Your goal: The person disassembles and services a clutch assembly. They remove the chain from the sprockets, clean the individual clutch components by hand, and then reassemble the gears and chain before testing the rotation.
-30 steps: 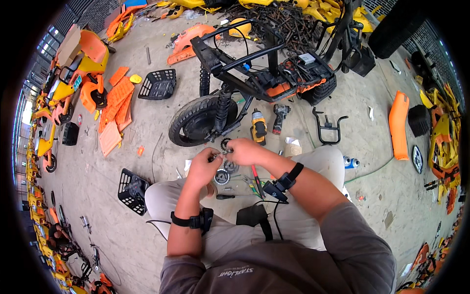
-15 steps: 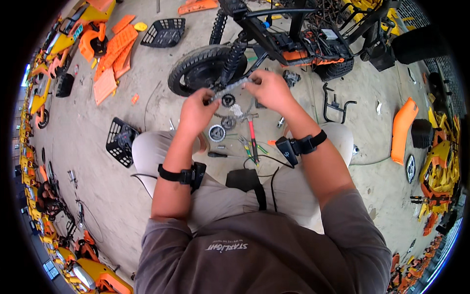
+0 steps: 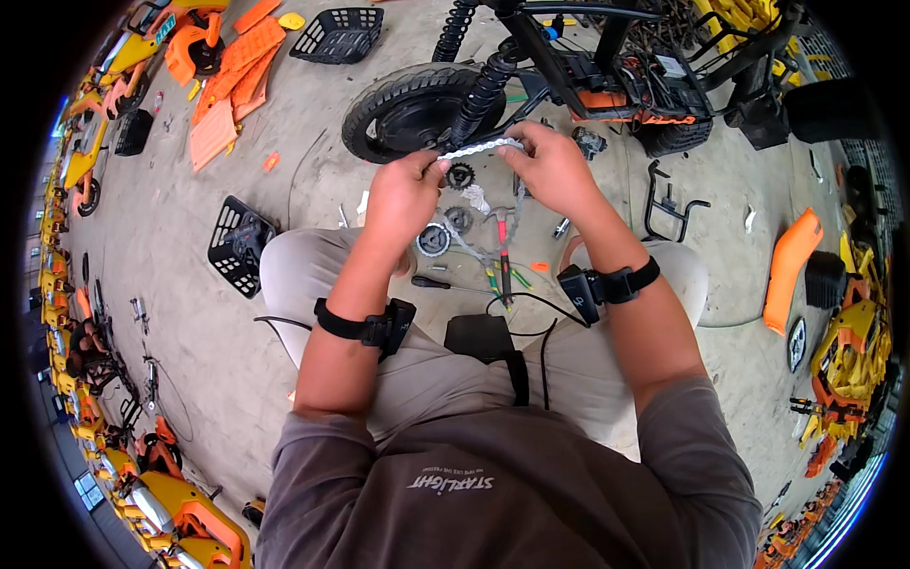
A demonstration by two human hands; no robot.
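Observation:
A grey metal roller chain (image 3: 481,147) is stretched between my two hands, and the rest of it hangs below in a loop. My left hand (image 3: 409,180) pinches one end of the raised stretch with thumb and fingers. At the other end, my right hand (image 3: 550,163) is closed on the chain. Beneath them on the concrete floor lie a dark sprocket (image 3: 460,175), a grey toothed disc (image 3: 459,220) and a ring-shaped gear (image 3: 433,239). A red-handled hammer (image 3: 503,248) lies near green-handled pliers (image 3: 492,278) and a screwdriver (image 3: 431,283), partly behind the hanging chain.
Ahead stands a partly stripped two-wheeler with its rear wheel (image 3: 408,114) close to my hands. A black crate (image 3: 237,245) sits beside my left knee, a black metal bracket (image 3: 671,207) beyond my right. Orange panels (image 3: 237,81) lie far left; another orange panel (image 3: 791,270) lies right.
The whole view has shifted, moving the floor things rightward in the picture. The chain's raised stretch is now more level, and its hanging loop shows more clearly between my hands. Both hands keep their grip.

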